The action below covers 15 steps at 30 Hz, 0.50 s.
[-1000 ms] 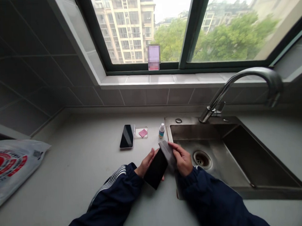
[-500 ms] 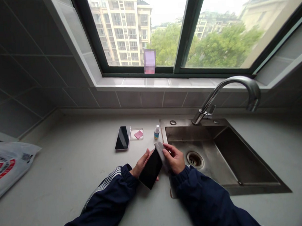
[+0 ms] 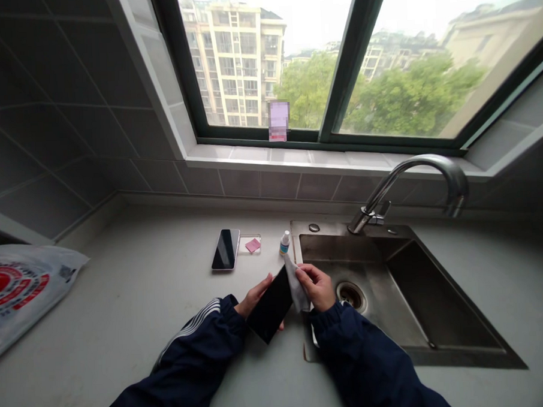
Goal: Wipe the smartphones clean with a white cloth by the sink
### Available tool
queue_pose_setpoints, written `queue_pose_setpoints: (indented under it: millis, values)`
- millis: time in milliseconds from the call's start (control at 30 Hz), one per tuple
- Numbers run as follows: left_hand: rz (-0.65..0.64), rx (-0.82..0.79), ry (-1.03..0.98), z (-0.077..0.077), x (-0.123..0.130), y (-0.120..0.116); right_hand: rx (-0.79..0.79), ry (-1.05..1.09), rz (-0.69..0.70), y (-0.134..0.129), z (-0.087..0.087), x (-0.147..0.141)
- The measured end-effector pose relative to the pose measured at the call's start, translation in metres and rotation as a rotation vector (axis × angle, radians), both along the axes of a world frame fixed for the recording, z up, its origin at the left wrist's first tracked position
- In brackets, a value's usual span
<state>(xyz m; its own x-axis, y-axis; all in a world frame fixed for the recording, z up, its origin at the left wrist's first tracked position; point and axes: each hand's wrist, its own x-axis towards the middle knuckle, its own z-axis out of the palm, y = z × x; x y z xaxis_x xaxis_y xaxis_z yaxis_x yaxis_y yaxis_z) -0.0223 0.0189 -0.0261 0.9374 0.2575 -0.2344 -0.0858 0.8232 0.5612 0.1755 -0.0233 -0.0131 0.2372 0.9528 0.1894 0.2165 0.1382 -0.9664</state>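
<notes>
**Black glass-faced smartphone (image 3: 270, 307) held above the tabletop (image 3: 141, 305), cloth at its edge**

The slim rectangular phone rests in the person's left hand (image 3: 256, 299), just left of the sink; its long axis runs from about 1 o'clock to 7 o'clock, and its dark, glossy face is turned up; the left grip closes on it from beneath, with fingertips (image 3: 281, 326) showing past its lower edge; the right hand (image 3: 315, 287) lies at 3 o'clock from the phone and is the nearer hand to its upper right edge; that grip is clenched on a soft pale-grey cloth (image 3: 297, 292), which touches the edge; a white dropper bottle (image 3: 284, 244) stands at 12 o'clock; a second smartphone (image 3: 225, 249) lies at 11 o'clock, beside a clear plastic tray (image 3: 250, 244) carrying a pink square (image 3: 253, 245); a brushed stainless-steel sink (image 3: 326, 224) and arched chrome faucet (image 3: 414, 173) sit at 2 o'clock; a white plastic bag with red print (image 3: 23, 292) lies at 9 o'clock.
</notes>
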Motion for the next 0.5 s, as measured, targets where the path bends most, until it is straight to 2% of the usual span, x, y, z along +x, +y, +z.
queue_pose_setpoints:
  millis: [200, 333, 500]
  values:
    - [-0.007, 0.019, 0.150, 0.007, -0.003, 0.000, 0.098, -0.042, -0.026, -0.004, 0.001, -0.004]
    - [0.026, 0.051, 0.161, 0.021, 0.000, -0.002, 0.133, -0.097, -0.052, -0.011, -0.004, -0.002]
    - [0.052, 0.099, 0.180, 0.036, 0.001, -0.005, 0.109, -0.132, -0.014, -0.019, -0.013, 0.004]
